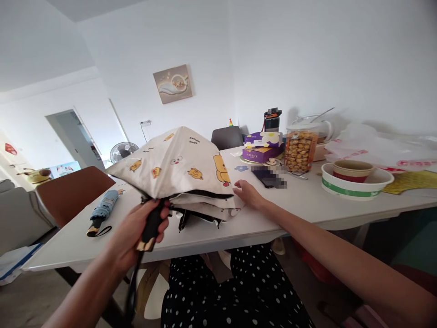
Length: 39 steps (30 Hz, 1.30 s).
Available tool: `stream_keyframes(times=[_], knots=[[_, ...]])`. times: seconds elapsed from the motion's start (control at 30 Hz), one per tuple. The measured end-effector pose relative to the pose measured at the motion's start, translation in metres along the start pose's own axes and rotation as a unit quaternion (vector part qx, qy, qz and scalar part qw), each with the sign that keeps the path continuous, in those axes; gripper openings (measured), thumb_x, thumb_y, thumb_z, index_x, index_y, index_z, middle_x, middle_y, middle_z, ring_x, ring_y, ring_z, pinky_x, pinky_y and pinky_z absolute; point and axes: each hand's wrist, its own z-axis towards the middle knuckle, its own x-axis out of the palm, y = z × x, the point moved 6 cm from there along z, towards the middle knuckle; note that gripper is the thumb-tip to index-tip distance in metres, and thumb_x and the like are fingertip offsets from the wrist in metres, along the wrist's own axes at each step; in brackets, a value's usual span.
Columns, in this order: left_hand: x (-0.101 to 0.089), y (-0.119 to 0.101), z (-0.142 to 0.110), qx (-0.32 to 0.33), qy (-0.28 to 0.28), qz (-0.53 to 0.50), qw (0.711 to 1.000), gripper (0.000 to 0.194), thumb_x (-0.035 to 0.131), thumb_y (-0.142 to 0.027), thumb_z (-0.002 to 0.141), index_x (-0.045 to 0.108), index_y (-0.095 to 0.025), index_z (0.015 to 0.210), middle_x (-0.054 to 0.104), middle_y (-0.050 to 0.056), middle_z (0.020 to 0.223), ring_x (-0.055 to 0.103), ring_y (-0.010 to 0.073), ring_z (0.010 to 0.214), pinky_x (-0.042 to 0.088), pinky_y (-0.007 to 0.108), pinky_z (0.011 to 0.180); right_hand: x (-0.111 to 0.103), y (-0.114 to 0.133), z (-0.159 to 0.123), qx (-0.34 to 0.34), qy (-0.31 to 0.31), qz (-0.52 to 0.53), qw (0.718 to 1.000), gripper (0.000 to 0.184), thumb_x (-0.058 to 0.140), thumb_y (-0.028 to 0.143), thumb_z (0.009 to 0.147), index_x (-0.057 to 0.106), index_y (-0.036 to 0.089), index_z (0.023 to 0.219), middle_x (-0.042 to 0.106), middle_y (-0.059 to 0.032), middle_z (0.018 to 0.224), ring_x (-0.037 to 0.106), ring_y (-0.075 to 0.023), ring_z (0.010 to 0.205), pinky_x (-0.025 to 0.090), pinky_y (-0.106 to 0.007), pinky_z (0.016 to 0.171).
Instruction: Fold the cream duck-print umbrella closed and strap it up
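Observation:
A white umbrella [180, 159] with yellow duck prints is partly folded, its canopy loose above the table's front edge. My left hand [138, 232] is wrapped round its black handle [152, 223], which has a gold-coloured end and a dangling strap. At the canopy's right edge is my right hand [251, 195], its fingers bent near the fabric and partly hidden behind it; I cannot tell whether they grip it. On the left of the table lies a second, light blue umbrella [105, 206], folded up with its black handle toward me.
On the white table [205, 239], a phone [262, 176], purple tissue boxes [262, 152], a snack jar [299, 150] and a dark bottle [272, 120] stand behind my right hand. Further right are bowls [357, 182] and a plastic bag [382, 146]. A brown chair [73, 193] is at left.

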Motion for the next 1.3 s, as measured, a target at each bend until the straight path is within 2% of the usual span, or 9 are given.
stream_keyframes(times=[0.13,0.33,0.63,0.73,0.83,0.93,1.03,1.17,1.3], knots=[[0.018,0.04,0.063,0.039,-0.059,0.105,0.992,0.017,0.05,-0.03,0.078,0.053,-0.015,0.072,0.05,0.0,0.059,0.043,0.0089,0.041,0.034,0.021,0.034,0.014,-0.001,-0.002,-0.036,0.028,-0.044,0.998,0.025,0.061,0.022,0.074,0.057,0.013,0.097,0.058,-0.0159,0.111,0.059,-0.0258,0.093,0.04,-0.028,0.073],[0.035,0.099,0.135,-0.031,-0.067,0.168,0.983,0.016,0.043,-0.016,0.074,0.047,-0.016,0.058,0.05,0.001,0.051,0.04,0.0091,0.036,0.026,0.022,0.034,0.015,-0.005,-0.002,-0.052,0.025,-0.069,0.996,0.017,0.043,0.023,0.085,0.055,0.013,0.092,0.058,-0.0159,0.107,0.059,-0.0231,0.089,0.04,-0.029,0.072],[0.026,0.112,0.136,0.018,-0.064,0.101,0.993,0.016,0.05,-0.026,0.071,0.054,-0.015,0.06,0.049,0.0,0.048,0.04,0.0092,0.038,0.028,0.021,0.035,-0.005,-0.009,-0.003,-0.003,-0.099,-0.031,0.995,0.031,0.04,0.021,0.084,0.048,0.011,0.112,0.05,-0.0176,0.121,0.053,-0.0244,0.106,0.042,-0.034,0.084],[0.026,0.11,0.136,0.034,-0.062,0.064,0.995,0.018,0.053,-0.031,0.071,0.055,-0.014,0.066,0.054,0.001,0.056,0.043,0.0086,0.041,0.029,0.02,0.036,-0.017,0.003,-0.008,-0.053,-0.166,0.017,0.985,0.029,0.04,0.019,0.082,0.047,0.015,0.11,0.05,-0.0152,0.122,0.05,-0.0233,0.112,0.042,-0.035,0.087],[0.024,0.103,0.133,0.033,-0.027,-0.082,0.996,0.016,0.053,-0.029,0.074,0.055,-0.013,0.076,0.055,0.002,0.066,0.047,0.0079,0.046,0.033,0.019,0.037,-0.02,0.025,-0.017,-0.138,-0.197,0.068,0.968,0.027,0.04,0.018,0.081,0.049,0.017,0.106,0.052,-0.014,0.119,0.05,-0.0237,0.112,0.043,-0.037,0.088],[0.016,0.091,0.127,0.032,0.044,-0.335,0.941,0.013,0.046,-0.022,0.082,0.054,-0.011,0.085,0.051,0.0,0.065,0.046,0.0046,0.048,0.034,0.014,0.038,-0.015,0.05,-0.029,-0.197,-0.186,0.078,0.959,0.026,0.04,0.017,0.082,0.048,0.019,0.106,0.054,-0.0126,0.118,0.051,-0.0231,0.111,0.042,-0.038,0.091],[0.007,0.087,0.125,-0.002,0.073,-0.452,0.889,0.018,0.034,-0.016,0.089,0.052,-0.01,0.09,0.047,-0.001,0.062,0.044,0.0029,0.048,0.034,0.01,0.039,-0.01,0.075,-0.04,-0.257,-0.174,0.065,0.948,0.027,0.039,0.016,0.083,0.046,0.019,0.109,0.053,-0.012,0.119,0.051,-0.0219,0.112,0.041,-0.038,0.094],[0.008,0.096,0.129,-0.044,0.051,-0.345,0.936,0.016,0.037,-0.016,0.088,0.05,-0.011,0.081,0.047,-0.001,0.061,0.043,0.0043,0.044,0.032,0.014,0.037,-0.01,0.088,-0.042,-0.31,-0.172,0.014,0.935,0.031,0.038,0.013,0.084,0.045,0.019,0.113,0.053,-0.013,0.12,0.048,-0.0236,0.116,0.037,-0.042,0.097],[0.001,0.088,0.134,0.118,-0.088,-0.066,0.987,0.019,0.051,-0.031,0.082,0.054,-0.014,0.075,0.052,0.0,0.06,0.044,0.008,0.042,0.031,0.019,0.036,-0.006,0.063,-0.025,-0.253,-0.171,-0.021,0.952,0.035,0.04,0.01,0.08,0.045,0.014,0.114,0.05,-0.0167,0.123,0.046,-0.026,0.119,0.034,-0.044,0.1]])
